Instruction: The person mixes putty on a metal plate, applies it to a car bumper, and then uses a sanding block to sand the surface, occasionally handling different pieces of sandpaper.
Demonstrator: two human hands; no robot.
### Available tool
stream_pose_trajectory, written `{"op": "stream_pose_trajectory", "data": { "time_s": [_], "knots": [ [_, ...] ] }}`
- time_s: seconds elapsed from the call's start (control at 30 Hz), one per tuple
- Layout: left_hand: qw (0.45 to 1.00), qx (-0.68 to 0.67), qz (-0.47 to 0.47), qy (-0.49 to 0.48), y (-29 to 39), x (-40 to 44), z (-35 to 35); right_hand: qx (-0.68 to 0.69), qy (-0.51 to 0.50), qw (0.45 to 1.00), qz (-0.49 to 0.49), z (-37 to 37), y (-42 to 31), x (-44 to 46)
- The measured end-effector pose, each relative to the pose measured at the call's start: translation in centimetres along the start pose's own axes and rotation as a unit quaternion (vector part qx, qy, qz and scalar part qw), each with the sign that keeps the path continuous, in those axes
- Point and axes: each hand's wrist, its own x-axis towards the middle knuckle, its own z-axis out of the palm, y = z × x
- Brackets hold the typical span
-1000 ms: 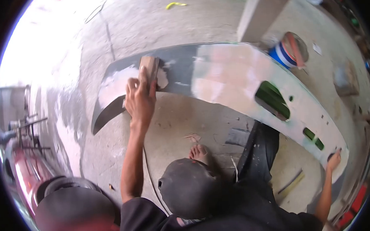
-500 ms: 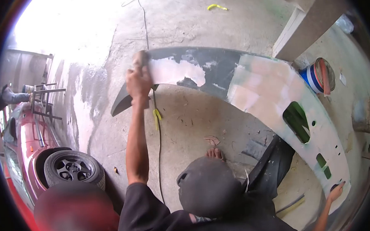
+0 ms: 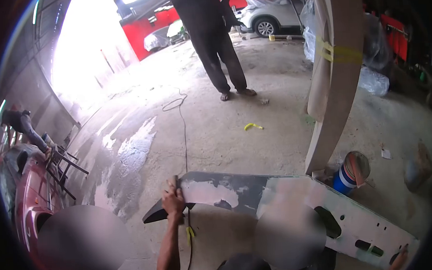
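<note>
A long curved car bumper (image 3: 250,194) lies across the floor in front of me, dark grey at the left with bare pinkish-white patches, pale and with cut-out holes at the right. At its left end my left hand (image 3: 173,200) is closed around a small brownish sanding block (image 3: 173,181), which touches the bumper's surface. Down at the far right end, my right hand (image 3: 400,259) grips the bumper beside a hole, its fingers partly visible. Blurred round patches hide part of the bumper's lower edge and my lap.
A blue-and-white bucket (image 3: 345,177) stands behind the bumper, near a pillar (image 3: 332,81). A cable (image 3: 184,136) runs along the floor, with a yellow strip (image 3: 253,126) lying farther right. Another person (image 3: 217,43) stands ahead. A red car (image 3: 33,191) is at the left.
My view has tilted up, so the bumper and hands sit lower and the standing person and far cars show. Both hands stay at the bumper's two ends.
</note>
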Motion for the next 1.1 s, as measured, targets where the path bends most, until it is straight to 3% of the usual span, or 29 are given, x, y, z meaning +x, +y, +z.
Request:
{"op": "stream_pose_trajectory", "data": {
  "time_s": [0.03,0.13,0.2,0.3,0.37,0.43,0.47,0.53,0.57,0.6,0.67,0.73,0.9,1.03,1.1],
  "knots": [
    [0.998,0.006,0.067,0.013,1.4,-2.1,0.1,0.066,0.100,0.993,-0.018,-2.2,-4.3,-4.0],
    [0.979,-0.037,0.199,-0.025,5.9,-8.2,-3.5,0.151,0.105,0.983,0.009,-3.8,-7.1,-6.3],
    [0.985,-0.012,0.164,-0.043,3.1,-5.4,-2.5,0.180,0.102,0.978,0.018,-3.4,-7.4,-6.4],
    [0.999,0.010,-0.011,-0.032,-2.6,1.5,0.2,0.208,0.106,0.972,0.026,-3.8,-7.7,-6.2],
    [0.998,-0.003,-0.040,-0.048,-1.3,1.6,-0.6,0.209,0.116,0.970,0.047,-4.3,-8.8,-6.5],
    [0.996,-0.010,0.088,0.017,1.9,-2.4,-1.6,0.252,0.083,0.962,0.064,-4.5,-9.7,-5.5],
    [0.993,-0.021,0.113,-0.027,3.3,-4.7,-2.1,0.266,0.064,0.959,0.073,-4.8,-9.8,-5.3],
    [0.978,-0.047,0.201,-0.006,2.6,-6.4,-2.2,0.128,0.067,0.989,0.038,-7.3,-11.4,-7.0],
    [0.978,-0.001,0.208,0.016,1.0,-5.4,-1.7,0.111,0.058,0.990,0.066,-8.3,-12.5,-7.8],
    [0.988,0.016,0.152,0.031,-1.2,-3.2,-0.5,0.098,0.051,0.989,0.094,-9.0,-13.8,-8.4],
    [0.999,0.018,-0.017,-0.048,-4.6,1.2,-0.6,0.096,0.102,0.988,0.060,-7.7,-12.4,-7.8],
    [0.999,0.008,0.009,-0.030,-5.5,1.2,-0.1,0.110,0.108,0.987,0.054,-7.7,-12.2,-6.9],
    [0.979,-0.042,0.201,-0.001,2.8,-7.5,-2.9,0.112,0.080,0.987,0.088,-8.7,-13.5,-8.1],
    [0.999,-0.004,0.012,-0.050,-3.4,0.2,-1.0,0.064,0.116,0.989,0.064,-8.9,-14.0,-8.4],
    [0.999,0.024,0.006,-0.038,-3.3,0.8,-0.6,0.065,0.104,0.989,0.089,-9.8,-14.4,-8.6]
  ]
}}
